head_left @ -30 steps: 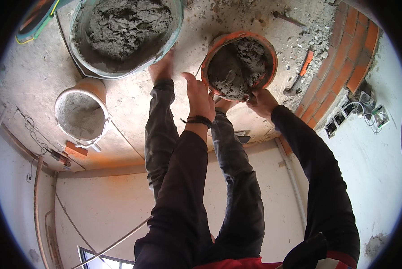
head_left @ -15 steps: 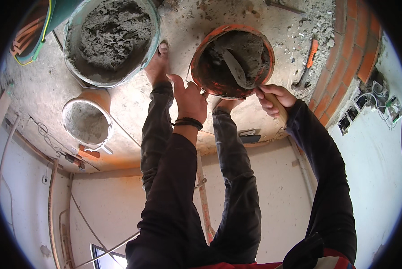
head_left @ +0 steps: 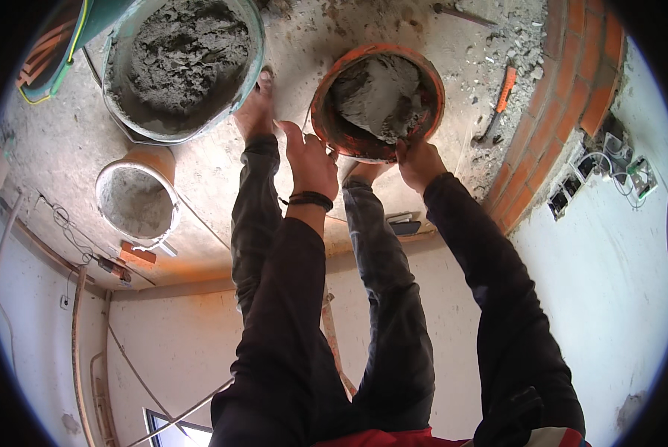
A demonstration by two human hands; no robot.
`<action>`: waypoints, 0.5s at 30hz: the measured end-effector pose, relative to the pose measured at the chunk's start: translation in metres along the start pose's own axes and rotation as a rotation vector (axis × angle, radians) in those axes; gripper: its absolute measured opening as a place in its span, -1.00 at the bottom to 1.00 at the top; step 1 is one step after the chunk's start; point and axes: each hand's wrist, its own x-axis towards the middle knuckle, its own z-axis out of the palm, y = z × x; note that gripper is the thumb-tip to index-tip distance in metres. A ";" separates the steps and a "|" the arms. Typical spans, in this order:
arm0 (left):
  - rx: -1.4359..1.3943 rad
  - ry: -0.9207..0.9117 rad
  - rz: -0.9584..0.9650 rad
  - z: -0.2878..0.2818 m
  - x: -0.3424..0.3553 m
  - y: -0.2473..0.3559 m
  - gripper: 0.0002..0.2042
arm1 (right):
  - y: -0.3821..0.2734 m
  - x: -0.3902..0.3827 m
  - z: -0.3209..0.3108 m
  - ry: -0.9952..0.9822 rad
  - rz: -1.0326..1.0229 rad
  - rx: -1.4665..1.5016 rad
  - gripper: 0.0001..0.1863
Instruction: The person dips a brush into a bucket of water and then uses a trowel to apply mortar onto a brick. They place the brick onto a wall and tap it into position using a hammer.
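Left hand: thumb held wide, fingertips placed at the near-left rim of the orange bucket; whether it's gripped can't be told. Right hand: fingers curled narrow at the near-right rim; anything held is hidden by the hand. Bucket is set on the floor just ahead of both, mortar inside. Could be tipped toward the right foot if the near rim is pushed down. That foot is partly blocked, bucket base unseen. Farther out, green tub is cut off by the upper edge.
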 end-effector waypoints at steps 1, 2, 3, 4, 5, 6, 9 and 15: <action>0.060 -0.011 -0.023 -0.006 0.004 -0.001 -0.30 | 0.002 -0.004 -0.009 -0.088 -0.053 -0.071 -0.59; 0.114 -0.024 -0.046 -0.019 0.013 -0.001 -0.22 | -0.003 -0.007 -0.022 -0.175 -0.108 -0.147 -0.59; 0.167 -0.044 -0.062 -0.021 0.017 0.002 -0.12 | 0.002 -0.010 -0.034 -0.272 -0.115 -0.292 -0.58; 0.165 -0.045 -0.086 -0.022 0.019 0.000 -0.12 | 0.005 -0.015 -0.050 -0.372 0.014 -0.222 -0.58; 0.160 -0.043 -0.105 -0.022 0.021 0.001 -0.11 | -0.010 -0.023 -0.076 -0.469 0.138 -0.150 -0.57; 0.157 -0.036 -0.126 -0.024 0.020 0.001 -0.11 | -0.021 -0.028 -0.094 -0.570 0.265 -0.076 -0.57; 0.165 -0.055 -0.067 -0.024 0.020 -0.002 -0.09 | -0.061 -0.023 -0.084 -0.496 0.309 0.330 -0.53; 0.162 -0.043 -0.007 -0.033 0.028 -0.011 -0.16 | -0.030 -0.002 -0.053 -0.448 -0.199 -0.553 -0.67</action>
